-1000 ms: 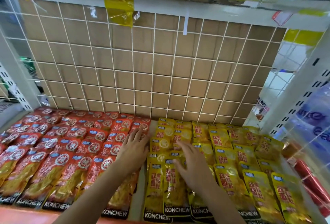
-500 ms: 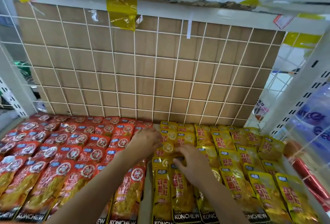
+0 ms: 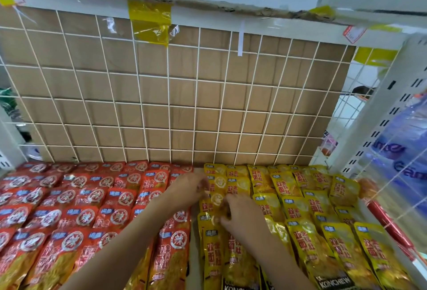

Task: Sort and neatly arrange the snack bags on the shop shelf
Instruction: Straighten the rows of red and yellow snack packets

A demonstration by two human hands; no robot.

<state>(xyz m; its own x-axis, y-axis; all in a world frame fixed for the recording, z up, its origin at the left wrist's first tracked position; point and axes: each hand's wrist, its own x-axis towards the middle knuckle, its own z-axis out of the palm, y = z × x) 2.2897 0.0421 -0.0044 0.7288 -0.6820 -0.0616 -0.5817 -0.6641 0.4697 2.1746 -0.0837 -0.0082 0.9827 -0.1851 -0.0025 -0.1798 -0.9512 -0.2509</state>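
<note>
Shelf (image 3: 194,264) holds red bags (image 3: 69,208) left; yellow bags (image 3: 312,208) right.

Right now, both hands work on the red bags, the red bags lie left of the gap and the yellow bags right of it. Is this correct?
Not quite. The head view shows the left hand and the right hand working on the yellow bags, at their leftmost column, not on the red bags. The rest holds: red left of the gap, yellow right.

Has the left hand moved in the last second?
Yes. The left hand moved right, off the red bags to the edge of the yellow bags.
</note>
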